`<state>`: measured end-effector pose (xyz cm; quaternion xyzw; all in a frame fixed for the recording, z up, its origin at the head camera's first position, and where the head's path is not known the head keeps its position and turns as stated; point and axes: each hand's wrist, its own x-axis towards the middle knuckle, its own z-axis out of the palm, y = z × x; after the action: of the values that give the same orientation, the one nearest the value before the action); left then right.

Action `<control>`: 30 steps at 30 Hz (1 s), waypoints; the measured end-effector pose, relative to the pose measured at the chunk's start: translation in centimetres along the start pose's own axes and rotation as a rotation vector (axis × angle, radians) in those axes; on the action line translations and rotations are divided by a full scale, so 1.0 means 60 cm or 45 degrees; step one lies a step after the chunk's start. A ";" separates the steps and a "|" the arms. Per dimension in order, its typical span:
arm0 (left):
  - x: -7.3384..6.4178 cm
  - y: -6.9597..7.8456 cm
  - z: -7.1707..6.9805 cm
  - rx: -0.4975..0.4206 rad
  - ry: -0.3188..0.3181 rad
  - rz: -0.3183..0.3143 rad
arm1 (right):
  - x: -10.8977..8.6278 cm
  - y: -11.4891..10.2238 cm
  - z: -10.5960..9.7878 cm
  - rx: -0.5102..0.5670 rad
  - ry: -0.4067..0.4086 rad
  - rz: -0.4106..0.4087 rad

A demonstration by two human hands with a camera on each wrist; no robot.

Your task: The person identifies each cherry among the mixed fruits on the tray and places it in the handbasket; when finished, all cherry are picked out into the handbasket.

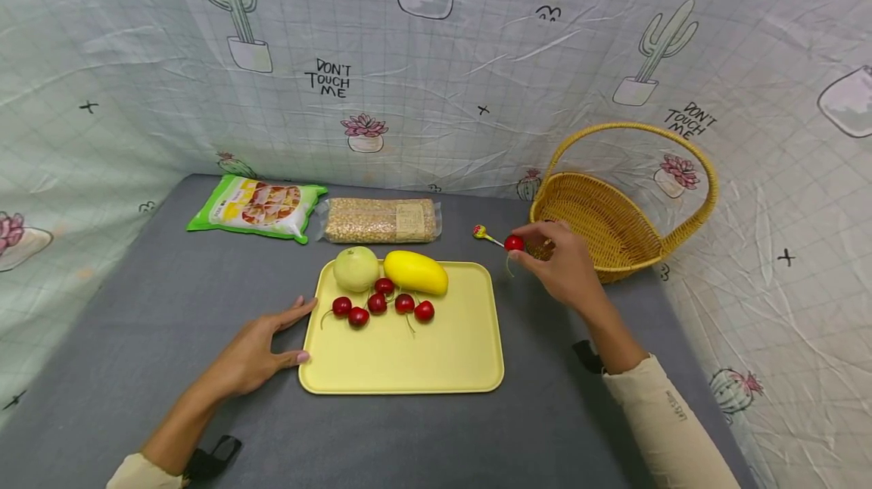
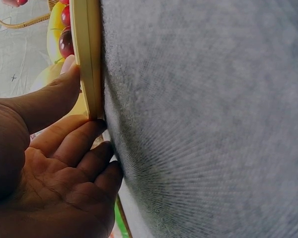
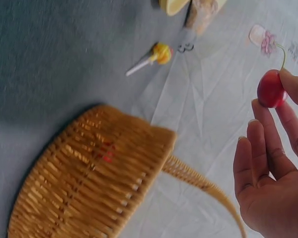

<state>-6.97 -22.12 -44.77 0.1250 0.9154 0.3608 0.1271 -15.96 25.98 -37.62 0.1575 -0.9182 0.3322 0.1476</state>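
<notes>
My right hand pinches a red cherry between thumb and fingertips, its thin green stem sticking out. The cherry is held up beside the wicker basket, left of its rim in the head view. At the left edge of the yellow tray, my left hand touches the rim with thumb and fingertips spread apart. On the tray lie several cherries, a pale green round fruit and a yellow oblong fruit. A lollipop with a white stick lies near the basket.
Behind the tray are a bag of yellow grains and a green-edged food package. The basket's tall handle arches upward. Something red shows through its weave in the right wrist view. A printed cloth hangs behind the grey table.
</notes>
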 end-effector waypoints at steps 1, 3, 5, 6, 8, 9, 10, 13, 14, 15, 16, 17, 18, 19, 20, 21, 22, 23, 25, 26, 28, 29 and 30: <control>0.000 -0.001 0.000 0.000 0.000 0.001 | 0.002 0.004 -0.002 0.005 0.008 0.007; 0.000 -0.001 0.000 0.003 0.001 0.001 | 0.006 0.011 -0.006 0.010 0.021 0.021; 0.000 0.000 0.000 0.003 0.000 -0.003 | 0.009 0.019 -0.010 0.021 0.034 0.039; 0.000 0.000 -0.001 0.004 -0.002 -0.006 | 0.011 0.023 -0.012 0.019 0.042 0.048; 0.000 -0.001 -0.001 0.006 -0.005 -0.014 | 0.015 0.030 -0.015 0.019 0.056 0.064; 0.000 -0.001 -0.002 0.006 -0.006 -0.018 | 0.016 0.034 -0.017 0.020 0.064 0.070; 0.001 -0.001 -0.002 0.006 -0.007 -0.019 | 0.018 0.037 -0.017 0.016 0.077 0.070; 0.001 0.000 -0.001 0.010 -0.004 -0.013 | 0.023 0.049 -0.020 -0.008 0.118 0.065; 0.000 0.000 -0.001 0.011 -0.003 -0.012 | 0.025 0.053 -0.020 -0.013 0.135 0.063; 0.000 0.001 -0.001 0.011 -0.002 -0.009 | 0.027 0.056 -0.021 -0.013 0.155 0.062; 0.000 0.001 -0.001 0.013 -0.001 -0.006 | 0.029 0.060 -0.021 -0.017 0.175 0.065; 0.000 0.001 -0.001 0.014 0.000 -0.004 | 0.031 0.064 -0.022 -0.020 0.192 0.074; 0.000 0.001 -0.001 0.013 0.000 -0.003 | 0.032 0.067 -0.023 -0.022 0.208 0.082; 0.000 0.001 -0.001 0.014 0.000 -0.002 | 0.034 0.070 -0.023 -0.021 0.223 0.091; 0.000 0.001 -0.001 0.013 -0.001 -0.003 | 0.035 0.073 -0.025 -0.020 0.236 0.102; 0.000 0.000 -0.001 0.012 0.000 -0.001 | 0.036 0.076 -0.026 -0.017 0.246 0.113; 0.000 0.000 -0.001 0.011 0.000 0.001 | 0.038 0.080 -0.027 -0.019 0.252 0.126; 0.000 0.000 -0.001 0.010 0.001 0.001 | 0.039 0.084 -0.029 -0.017 0.257 0.136; 0.000 0.000 -0.001 0.009 0.003 0.001 | 0.042 0.091 -0.031 -0.014 0.263 0.161; 0.000 0.000 -0.001 0.008 0.004 0.002 | 0.044 0.095 -0.032 -0.016 0.263 0.172; -0.001 0.000 -0.002 0.007 0.005 0.002 | 0.047 0.102 -0.033 -0.018 0.264 0.194; -0.001 0.000 -0.002 0.005 0.005 0.002 | 0.049 0.106 -0.034 -0.019 0.265 0.202; -0.001 0.001 -0.002 0.005 0.004 0.004 | 0.051 0.109 -0.034 -0.019 0.265 0.211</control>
<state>-6.96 -22.20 -44.63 0.1263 0.9161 0.3595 0.1249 -20.92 31.53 -38.67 0.0446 -0.9101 0.3510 0.2155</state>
